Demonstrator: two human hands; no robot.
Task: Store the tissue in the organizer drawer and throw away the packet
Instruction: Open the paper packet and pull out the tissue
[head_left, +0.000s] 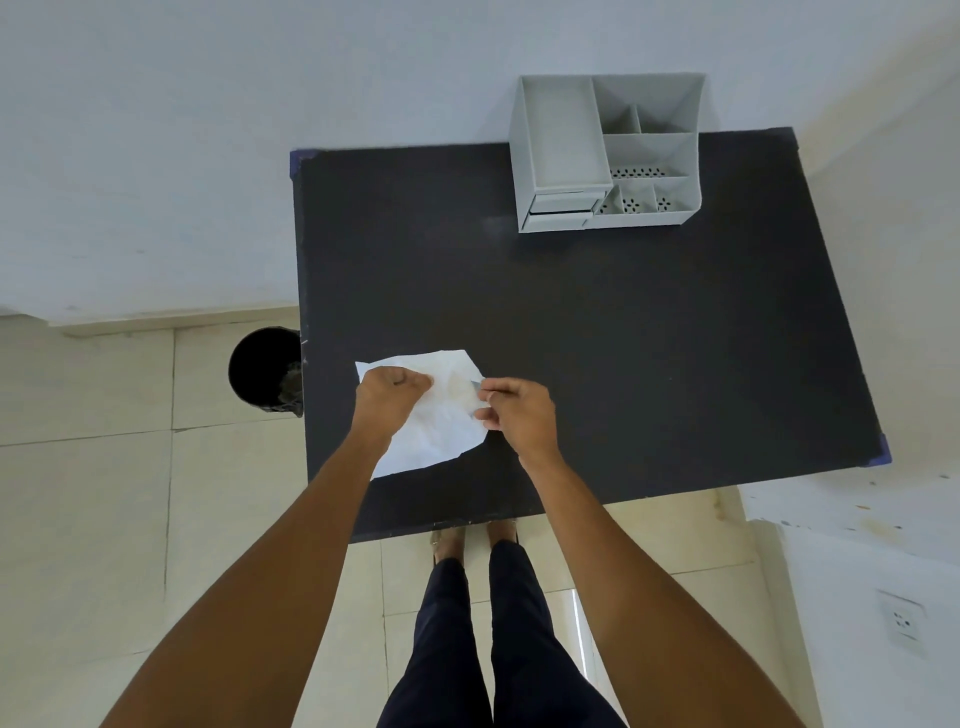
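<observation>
You are standing at the near edge of the dark tabletop (597, 322), both arms reaching forward. The white tissue (441, 421) is lying spread and creased on the tabletop toward 7 o'clock. Your left hand (387, 397) is pressing down on its left part, fingers curled together on the sheet. Your right hand (517, 413) is pinching the tissue's right edge, thumb and fingertips closed on it; something small and greyish is showing at the fingertips, too small to identify. The grey organizer (605, 156) is sitting at the tabletop's 1 o'clock corner, well apart from the tissue, its drawer (563, 208) facing you. A black bin (265, 371) is standing on the floor at 9 o'clock, just beside the tabletop's edge.
</observation>
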